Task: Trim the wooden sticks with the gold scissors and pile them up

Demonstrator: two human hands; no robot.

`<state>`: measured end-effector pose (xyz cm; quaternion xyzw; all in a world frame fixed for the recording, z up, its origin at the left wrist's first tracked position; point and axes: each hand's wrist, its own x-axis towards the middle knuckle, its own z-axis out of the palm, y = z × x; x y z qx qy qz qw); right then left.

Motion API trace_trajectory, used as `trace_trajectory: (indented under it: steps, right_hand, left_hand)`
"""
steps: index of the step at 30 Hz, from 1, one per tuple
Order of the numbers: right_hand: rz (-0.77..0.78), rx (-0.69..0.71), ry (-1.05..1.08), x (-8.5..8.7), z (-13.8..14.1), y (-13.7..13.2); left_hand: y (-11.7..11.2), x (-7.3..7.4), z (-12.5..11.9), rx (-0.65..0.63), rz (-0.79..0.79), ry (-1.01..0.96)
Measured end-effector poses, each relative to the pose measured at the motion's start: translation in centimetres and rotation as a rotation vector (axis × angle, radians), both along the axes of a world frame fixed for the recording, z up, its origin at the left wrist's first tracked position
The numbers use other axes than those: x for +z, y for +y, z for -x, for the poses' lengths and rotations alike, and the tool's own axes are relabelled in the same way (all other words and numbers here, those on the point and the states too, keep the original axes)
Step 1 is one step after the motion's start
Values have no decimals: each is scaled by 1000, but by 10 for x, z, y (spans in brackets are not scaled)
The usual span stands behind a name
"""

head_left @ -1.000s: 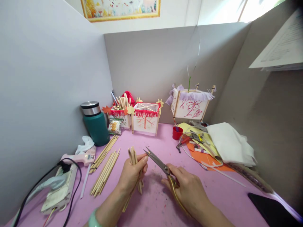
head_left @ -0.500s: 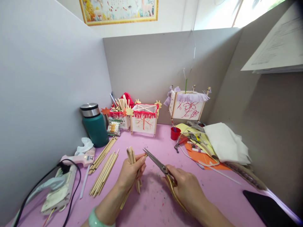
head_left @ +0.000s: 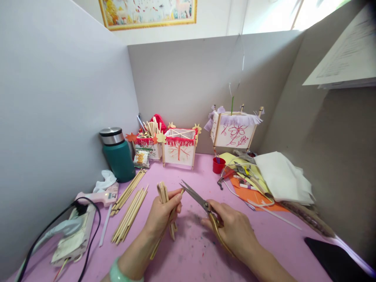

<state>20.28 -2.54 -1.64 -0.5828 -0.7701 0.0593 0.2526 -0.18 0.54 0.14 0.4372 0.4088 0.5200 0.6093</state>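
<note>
My left hand [head_left: 165, 209] is closed around several short wooden sticks [head_left: 162, 192]. One stick slants through the fingers, its upper end beside my forefinger and its lower end by my wrist. In my right hand [head_left: 232, 225] I hold scissors [head_left: 196, 199] with gold-coloured handles. Their blades are slightly parted and point up-left; the tips are at the upper end of the slanting stick, and whether they touch it I cannot tell. Two groups of loose sticks lie left of my hands, the nearer bundle [head_left: 129, 215] and a farther bundle with dark-banded ends [head_left: 129, 191].
On the left stand a green bottle [head_left: 119, 160], a pink glue gun [head_left: 98, 197] and a power strip [head_left: 73, 235] with cables. Paper lanterns [head_left: 179, 152] stand at the back, one hangs [head_left: 233, 131]. Right are a red cup [head_left: 218, 166], pliers [head_left: 242, 169], white sheets [head_left: 282, 178] and a black phone-like slab [head_left: 335, 258].
The scissors and my right hand have shifted slightly to the right, and the blades are parted a little wider. My left hand keeps its hold on the sticks.
</note>
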Motion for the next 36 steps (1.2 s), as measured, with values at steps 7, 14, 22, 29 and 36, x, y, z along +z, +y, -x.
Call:
trace_trajectory:
  steps: [7, 14, 22, 29, 36]
  right_hand:
    - [10, 22, -26, -4, 1, -3]
    - [23, 33, 13, -3, 6, -7]
    - [8, 44, 62, -7, 7, -7]
    - [-24, 15, -27, -3, 6, -6]
    - [-14, 4, -56, -9, 5, -7]
  left_hand:
    - [1, -1, -2, -3, 4, 25]
    - [-3, -2, -4, 25, -22, 74]
    - [-2, 0, -3, 2, 3, -3]
    - [-1, 0, -1, -40, -51, -14]
    - [-3, -1, -2, -23, -52, 6]
